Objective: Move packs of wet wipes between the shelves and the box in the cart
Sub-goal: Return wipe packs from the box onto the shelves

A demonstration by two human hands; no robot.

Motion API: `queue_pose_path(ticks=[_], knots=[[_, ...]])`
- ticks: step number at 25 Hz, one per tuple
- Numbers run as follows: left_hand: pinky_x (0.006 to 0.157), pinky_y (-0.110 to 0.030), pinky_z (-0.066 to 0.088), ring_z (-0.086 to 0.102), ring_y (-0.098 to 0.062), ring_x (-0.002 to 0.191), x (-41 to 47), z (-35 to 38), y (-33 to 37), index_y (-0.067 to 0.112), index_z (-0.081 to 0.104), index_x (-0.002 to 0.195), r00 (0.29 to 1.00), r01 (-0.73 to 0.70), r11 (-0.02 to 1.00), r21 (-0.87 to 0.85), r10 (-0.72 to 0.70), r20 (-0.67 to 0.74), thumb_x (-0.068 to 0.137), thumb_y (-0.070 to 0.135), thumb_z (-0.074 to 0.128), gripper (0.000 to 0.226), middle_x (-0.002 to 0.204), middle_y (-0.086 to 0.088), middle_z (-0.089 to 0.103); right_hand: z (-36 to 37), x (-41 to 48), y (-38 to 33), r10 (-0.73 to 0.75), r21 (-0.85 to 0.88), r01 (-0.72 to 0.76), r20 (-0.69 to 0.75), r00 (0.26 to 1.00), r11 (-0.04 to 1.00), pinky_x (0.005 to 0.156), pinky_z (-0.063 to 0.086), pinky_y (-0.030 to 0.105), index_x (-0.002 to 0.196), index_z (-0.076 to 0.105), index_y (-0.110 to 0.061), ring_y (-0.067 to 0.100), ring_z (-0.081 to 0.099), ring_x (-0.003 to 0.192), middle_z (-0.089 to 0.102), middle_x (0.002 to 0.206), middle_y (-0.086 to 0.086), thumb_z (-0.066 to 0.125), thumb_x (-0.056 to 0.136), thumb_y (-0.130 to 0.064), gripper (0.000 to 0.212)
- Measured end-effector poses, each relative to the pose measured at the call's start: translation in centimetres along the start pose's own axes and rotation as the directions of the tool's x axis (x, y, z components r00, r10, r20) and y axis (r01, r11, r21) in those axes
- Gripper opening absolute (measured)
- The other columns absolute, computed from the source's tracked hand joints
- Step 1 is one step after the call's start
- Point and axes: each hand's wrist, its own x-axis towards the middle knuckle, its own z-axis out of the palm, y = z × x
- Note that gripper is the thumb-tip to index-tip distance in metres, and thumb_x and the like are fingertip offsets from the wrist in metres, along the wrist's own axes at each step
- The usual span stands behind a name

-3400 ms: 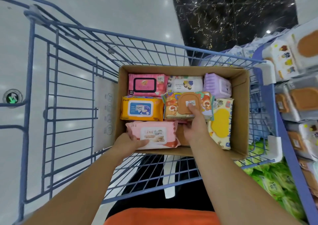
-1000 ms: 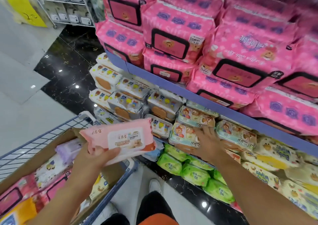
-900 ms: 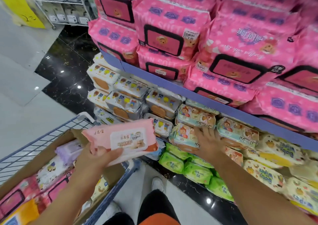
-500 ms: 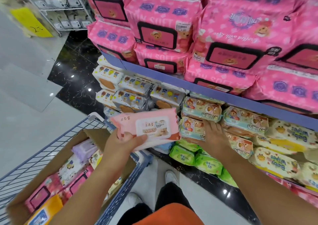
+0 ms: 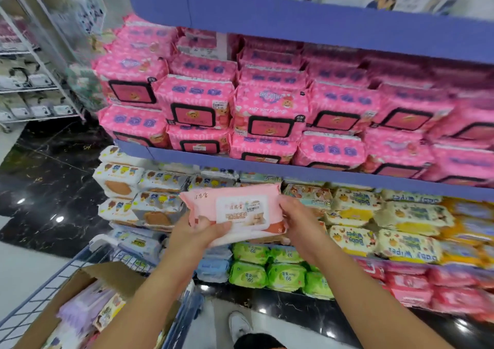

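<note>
You're mid-transfer, box to shelf by my read. The pale pink pack [image 5: 235,212] is out of the box [image 5: 88,282], held flat in the air in front of the middle shelf row. Left hand [image 5: 192,232] pinches the near-left corner, thumb on top; I can't see the fingers under the pack. Right hand [image 5: 299,220] wraps its fingers round the right end.

Next move needs a slot. I can't see matching stock, and the lower-right reddish packs [image 5: 427,284] are too blurred to call.

The blue shelf lip [image 5: 267,171] sits just above the pack, so go in low. The rows look tightly packed and the cart [image 5: 40,298] rim is close at lower left. There's open room only in the aisle gap in front of the shelves.
</note>
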Motion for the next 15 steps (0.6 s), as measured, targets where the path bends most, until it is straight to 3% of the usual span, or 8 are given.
queue_pose_path(ticks=[3, 4, 6, 9, 10, 11, 12, 15], knots=[[0.07, -0.02, 0.051, 0.07, -0.002, 0.075, -0.5, 1.6, 2.3, 0.006, 0.059, 0.087, 0.983, -0.05, 0.998, 0.024, 0.044, 0.176, 0.081, 0.006, 0.08, 0.022, 0.092, 0.019, 0.076, -0.3, -4.4, -2.6, -0.165, -0.066, 0.159, -0.109, 0.98, 0.985, 0.099, 0.053, 0.055, 0.115, 0.068, -0.022, 0.031, 0.07, 0.109, 0.073, 0.119, 0.01, 0.063, 0.098, -0.02, 0.018], [0.065, -0.017, 0.047, 0.064, 0.002, 0.061, -0.7, 2.3, 3.6, 0.0, 0.047, 0.078, 0.972, -0.054, 0.998, 0.012, 0.05, 0.229, 0.081, 0.008, 0.079, 0.033, 0.072, -0.012, 0.038, -0.6, -5.8, -3.7, -0.214, -0.084, 0.204, -0.135, 0.968, 0.975, 0.099, 0.052, 0.056, 0.114, 0.069, -0.021, 0.03, 0.071, 0.106, 0.073, 0.118, 0.012, 0.064, 0.097, -0.021, 0.017], [0.063, -0.019, 0.04, 0.045, -0.001, 0.047, -1.4, 3.6, 6.5, 0.012, 0.029, 0.07, 0.939, -0.097, 0.995, 0.001, 0.091, 0.332, 0.069, 0.021, 0.09, 0.061, 0.053, 0.008, 0.033, -1.3, -8.2, -5.7, -0.302, -0.125, 0.282, -0.193, 0.934, 0.951, 0.098, 0.051, 0.056, 0.118, 0.069, -0.02, 0.026, 0.071, 0.102, 0.072, 0.12, 0.011, 0.067, 0.095, -0.031, 0.026], [0.089, -0.031, 0.043, 0.028, -0.008, 0.066, -1.6, 6.1, 9.9, -0.003, 0.047, 0.085, 0.874, -0.162, 0.986, -0.035, 0.16, 0.458, 0.056, 0.042, 0.091, 0.07, 0.077, 0.007, 0.026, -2.9, -11.7, -8.9, -0.414, -0.174, 0.379, -0.266, 0.871, 0.909, 0.101, 0.051, 0.053, 0.141, 0.055, -0.019, 0.024, 0.067, 0.116, 0.067, 0.131, 0.001, 0.079, 0.076, -0.058, 0.079], [0.099, -0.033, 0.043, 0.043, -0.021, 0.117, -2.1, 7.2, 11.4, -0.011, 0.05, 0.101, 0.855, -0.185, 0.983, 0.008, 0.157, 0.495, 0.059, 0.045, 0.091, 0.081, 0.125, -0.017, 0.046, -3.7, -12.9, -10.1, -0.457, -0.176, 0.423, -0.269, 0.848, 0.889, 0.101, 0.052, 0.051, 0.139, 0.056, -0.018, 0.025, 0.067, 0.116, 0.068, 0.129, 0.001, 0.078, 0.078, -0.056, 0.075], [0.101, -0.029, 0.043, 0.062, -0.022, 0.093, -2.3, 8.7, 12.3, -0.005, 0.053, 0.106, 0.84, -0.192, 0.981, 0.025, 0.151, 0.521, 0.066, 0.042, 0.09, 0.072, 0.098, -0.019, 0.061, -4.7, -14.1, -11.3, -0.494, -0.183, 0.46, -0.27, 0.826, 0.869, 0.1, 0.052, 0.049, 0.135, 0.06, -0.017, 0.025, 0.068, 0.114, 0.07, 0.125, 0.003, 0.074, 0.084, -0.05, 0.063], [0.096, -0.023, 0.042, 0.058, -0.013, 0.083, -3.3, 10.4, 13.7, 0.014, 0.053, 0.098, 0.821, -0.227, 0.973, 0.035, 0.172, 0.545, 0.074, 0.037, 0.088, 0.048, 0.088, -0.007, 0.057, -5.8, -15.2, -12.3, -0.531, -0.189, 0.497, -0.272, 0.802, 0.847, 0.099, 0.053, 0.047, 0.133, 0.061, -0.016, 0.025, 0.069, 0.113, 0.071, 0.124, 0.005, 0.072, 0.087, -0.046, 0.056], [0.095, -0.023, 0.035, 0.037, -0.009, 0.063, -5.7, 16.4, 16.5, 0.031, 0.039, 0.092, 0.722, -0.35, 0.935, 0.049, 0.237, 0.65, 0.07, 0.039, 0.088, 0.054, 0.073, 0.004, 0.025, -10.0, -19.1, -15.0, -0.602, -0.2, 0.569, -0.329, 0.728, 0.798, 0.102, 0.052, 0.047, 0.142, 0.053, -0.018, 0.024, 0.065, 0.121, 0.063, 0.138, 0.005, 0.075, 0.083, -0.056, 0.074]])
